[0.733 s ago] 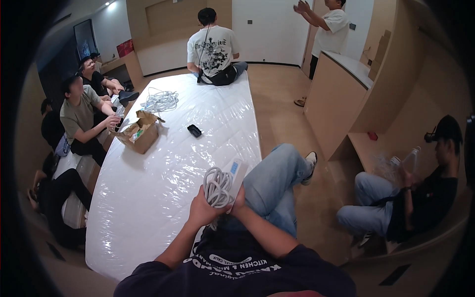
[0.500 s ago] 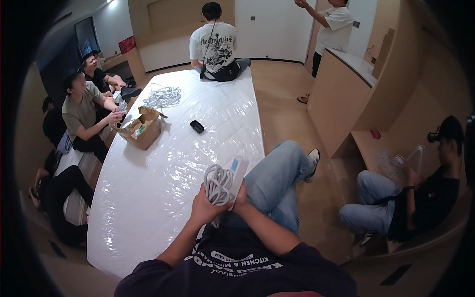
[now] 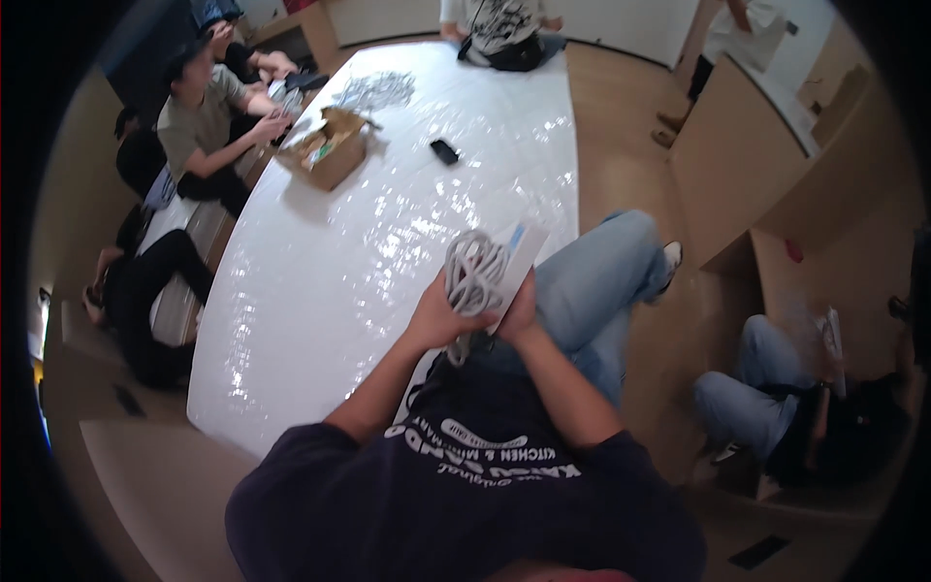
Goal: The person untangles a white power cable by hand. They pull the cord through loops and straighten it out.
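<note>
In front of my chest I hold a bundle of looped light-grey cable (image 3: 475, 272) and, beside it, a long white bar that looks like a power strip (image 3: 525, 260), with a blue label near its far end. My left hand (image 3: 438, 312) is closed round the left side and underside of the cable loops. My right hand (image 3: 518, 308) grips the power strip from the right. Both hands nearly meet below, and a length of cable hangs beneath them. The strip's socket face cannot be made out.
A plastic-wrapped mattress (image 3: 310, 281) stretches ahead, bearing an open cardboard box (image 3: 335, 167), a small black object (image 3: 444, 151) and a heap of grey cable (image 3: 378, 90). Several people sit around it. One on the right (image 3: 824, 407) handles something whitish.
The whole view has shifted, so the mattress and my hands appear higher and further right. My grip on the cable and power strip looks the same, with both tilted slightly more.
</note>
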A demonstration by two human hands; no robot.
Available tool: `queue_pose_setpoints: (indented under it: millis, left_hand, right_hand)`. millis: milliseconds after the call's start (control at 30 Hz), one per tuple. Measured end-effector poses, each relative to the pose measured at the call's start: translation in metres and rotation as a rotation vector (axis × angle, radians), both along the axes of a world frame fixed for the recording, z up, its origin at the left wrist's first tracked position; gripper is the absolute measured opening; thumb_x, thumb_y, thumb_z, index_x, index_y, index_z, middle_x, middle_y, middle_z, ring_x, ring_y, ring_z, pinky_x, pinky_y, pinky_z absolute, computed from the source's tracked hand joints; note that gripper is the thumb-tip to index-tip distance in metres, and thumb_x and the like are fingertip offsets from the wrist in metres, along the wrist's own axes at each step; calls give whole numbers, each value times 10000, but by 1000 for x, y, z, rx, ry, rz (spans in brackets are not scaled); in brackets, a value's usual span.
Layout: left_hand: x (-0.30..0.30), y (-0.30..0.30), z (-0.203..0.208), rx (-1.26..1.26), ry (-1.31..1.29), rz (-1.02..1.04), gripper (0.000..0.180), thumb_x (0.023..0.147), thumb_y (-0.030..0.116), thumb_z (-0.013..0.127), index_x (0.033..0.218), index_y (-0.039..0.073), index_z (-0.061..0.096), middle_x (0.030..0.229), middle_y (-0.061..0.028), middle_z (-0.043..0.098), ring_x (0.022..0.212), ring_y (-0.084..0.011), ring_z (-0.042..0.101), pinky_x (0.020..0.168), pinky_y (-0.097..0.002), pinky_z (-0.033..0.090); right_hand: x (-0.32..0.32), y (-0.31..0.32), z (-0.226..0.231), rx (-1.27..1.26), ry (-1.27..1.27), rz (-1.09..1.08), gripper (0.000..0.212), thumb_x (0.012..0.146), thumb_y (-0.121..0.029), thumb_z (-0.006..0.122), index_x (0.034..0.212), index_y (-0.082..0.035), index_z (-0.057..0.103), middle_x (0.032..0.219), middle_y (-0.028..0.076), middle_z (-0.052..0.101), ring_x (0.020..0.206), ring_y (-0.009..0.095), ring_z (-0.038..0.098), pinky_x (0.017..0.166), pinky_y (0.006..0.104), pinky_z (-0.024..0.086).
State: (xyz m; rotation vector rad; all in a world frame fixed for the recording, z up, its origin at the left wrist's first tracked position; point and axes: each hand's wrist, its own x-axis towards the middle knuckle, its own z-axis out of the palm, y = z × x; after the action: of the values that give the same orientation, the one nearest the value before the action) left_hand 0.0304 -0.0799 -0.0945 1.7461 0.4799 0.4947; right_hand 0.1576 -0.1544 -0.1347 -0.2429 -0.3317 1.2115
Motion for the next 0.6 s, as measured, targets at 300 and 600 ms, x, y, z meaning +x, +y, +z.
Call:
queue_pose_setpoints:
  millis: [300,600]
  left_hand:
    - [-9,10,-3,-148,-73,12,655,660,50,826,1209,-19,477,1071,-81,622,978,-162,606,873,-312,497]
    - [-10,21,-14,-225,2,47,563,655,87,834,1133,4,547,1041,-74,639,958,-160,614,847,-308,505]
  right_hand:
    - [-10,3,7,-131,-203,-61,679,976,-596,285,1295,-19,446,1183,160,599,1073,256,606,945,376,481]
    - [-10,10,-12,-258,-394,-131,520,868,-49,628,1324,-34,379,1163,94,570,1055,175,581,918,325,469]
